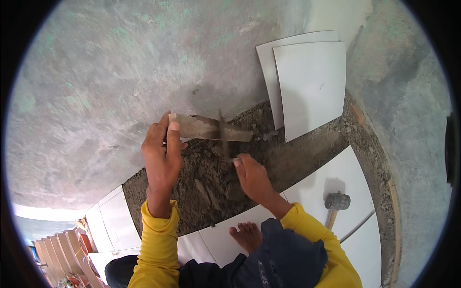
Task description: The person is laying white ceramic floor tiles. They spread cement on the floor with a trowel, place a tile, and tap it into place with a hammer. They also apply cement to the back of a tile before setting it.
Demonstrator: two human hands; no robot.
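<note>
My left hand [162, 151] grips the left end of a narrow tile piece [192, 127], thumb on the upper face and fingers behind. The piece is raised above the dark wet mortar bed [206, 192], close to the wall. Grey mortar coats part of its face. My right hand [255, 176] is closed around the handle of a trowel [224, 137]. Motion smears the trowel's thin blade, which points away from me and crosses in front of the tile piece. Whether blade and tile touch, I cannot tell.
Two large white tiles [314, 81] lean on the wall at the far right. A black-headed mallet [337, 201] lies on the laid white floor tiles [348, 175]. My bare foot [247, 237] rests near the mortar's edge. A wooden strip [394, 211] follows the right wall; brown steps [62, 254] show lower left.
</note>
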